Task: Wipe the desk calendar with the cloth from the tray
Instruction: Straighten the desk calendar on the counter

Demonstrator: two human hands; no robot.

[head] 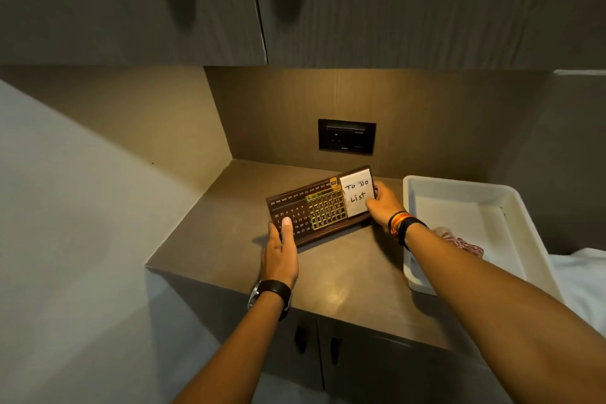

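— Brown countertop [328, 275] is filling the corner alcove under the upper cabinets [393, 3]; a dark wall socket [346, 139] is sitting on the back panel at about twelve o'clock from the hands.

— And the desk calendar?

— The desk calendar [319, 205] is standing on the counter near the middle, tilted so its right end is pointing toward one o'clock; a white note [357, 195] reading "To Do List" is covering its right part.

— What are the hands doing?

— Both are gripping it — the left hand [280, 254] is closing on the lower left corner, thumb pressing flat on the date numbers; the right hand [383, 207] is wrapping its fingers around the right edge beside the note; a watch [270, 295] is showing on the left wrist and bands [401, 223] on the right.

— The cloth?

— The cloth [465, 244], red-and-white patterned, is lying bunched in the white tray [459, 187] at three o'clock from the calendar, partly hidden behind the right forearm; neither hand is touching it.
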